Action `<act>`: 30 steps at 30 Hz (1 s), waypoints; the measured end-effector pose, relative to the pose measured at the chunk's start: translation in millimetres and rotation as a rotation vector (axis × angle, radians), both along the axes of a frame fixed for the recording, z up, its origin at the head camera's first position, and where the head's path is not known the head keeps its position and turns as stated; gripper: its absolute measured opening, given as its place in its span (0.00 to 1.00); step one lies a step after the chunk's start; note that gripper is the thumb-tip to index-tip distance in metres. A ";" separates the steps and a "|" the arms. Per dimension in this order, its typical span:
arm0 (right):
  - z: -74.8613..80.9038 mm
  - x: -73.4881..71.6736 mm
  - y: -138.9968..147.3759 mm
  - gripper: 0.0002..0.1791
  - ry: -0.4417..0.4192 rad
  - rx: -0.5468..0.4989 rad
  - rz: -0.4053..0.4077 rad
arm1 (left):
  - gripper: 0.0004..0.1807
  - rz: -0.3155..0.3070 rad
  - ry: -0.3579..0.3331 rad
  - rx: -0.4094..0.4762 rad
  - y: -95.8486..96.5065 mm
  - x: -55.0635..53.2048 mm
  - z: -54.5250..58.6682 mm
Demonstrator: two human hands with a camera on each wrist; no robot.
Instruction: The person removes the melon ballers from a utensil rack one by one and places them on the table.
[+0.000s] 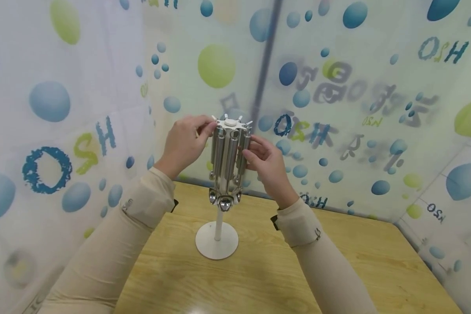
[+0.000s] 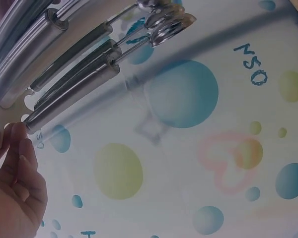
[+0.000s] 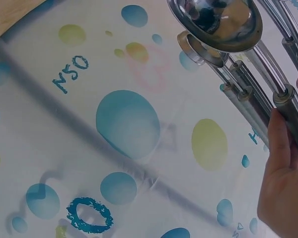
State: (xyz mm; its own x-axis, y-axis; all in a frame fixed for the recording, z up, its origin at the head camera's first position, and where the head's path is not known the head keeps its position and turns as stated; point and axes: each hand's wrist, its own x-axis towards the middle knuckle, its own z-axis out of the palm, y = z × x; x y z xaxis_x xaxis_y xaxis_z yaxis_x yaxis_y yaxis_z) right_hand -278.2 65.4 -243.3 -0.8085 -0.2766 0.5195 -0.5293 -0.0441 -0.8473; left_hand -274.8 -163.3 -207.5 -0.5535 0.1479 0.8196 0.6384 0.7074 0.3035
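A white stand point(image 1: 218, 224) with a round base holds several steel ladles point(image 1: 225, 203) hanging bowl-down from its hooked top point(image 1: 230, 124). On the left of the top, my left hand point(image 1: 186, 139) pinches the upper end of one ladle's handle between thumb and fingers. The left wrist view shows those fingertips at the end of a steel handle point(image 2: 72, 99). Opposite, my right hand point(image 1: 268, 165) holds another handle, thumb in front and fingers behind. In the right wrist view its fingers lie along that handle point(image 3: 290, 111), near a large shiny bowl point(image 3: 223, 25).
The stand is on a light wooden table point(image 1: 298, 257), close to its back edge. Behind it and at the left hang pale curtains point(image 1: 216, 65) printed with blue and green dots and letters.
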 end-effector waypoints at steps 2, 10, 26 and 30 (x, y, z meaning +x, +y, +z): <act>1.0 0.1 -0.3 0.25 0.009 -0.005 0.005 | 0.13 0.002 0.004 0.005 -0.3 0.8 0.7; 2.1 2.5 0.5 0.25 0.000 -0.036 0.002 | 0.13 0.011 0.007 0.000 -0.6 0.5 2.2; 0.2 4.4 1.7 0.26 0.016 -0.020 -0.010 | 0.13 0.030 0.006 0.002 -1.9 1.6 -1.1; 0.1 4.8 1.9 0.26 0.016 -0.024 -0.005 | 0.13 0.026 -0.001 0.003 -1.2 2.7 -0.2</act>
State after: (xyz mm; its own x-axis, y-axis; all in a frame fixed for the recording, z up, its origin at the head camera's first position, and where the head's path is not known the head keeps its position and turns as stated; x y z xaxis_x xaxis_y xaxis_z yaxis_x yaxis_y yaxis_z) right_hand -273.4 67.3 -243.2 -0.8014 -0.2600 0.5386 -0.5429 -0.0614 -0.8375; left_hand -272.1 -164.5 -207.6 -0.5579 0.1307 0.8196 0.6196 0.7226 0.3065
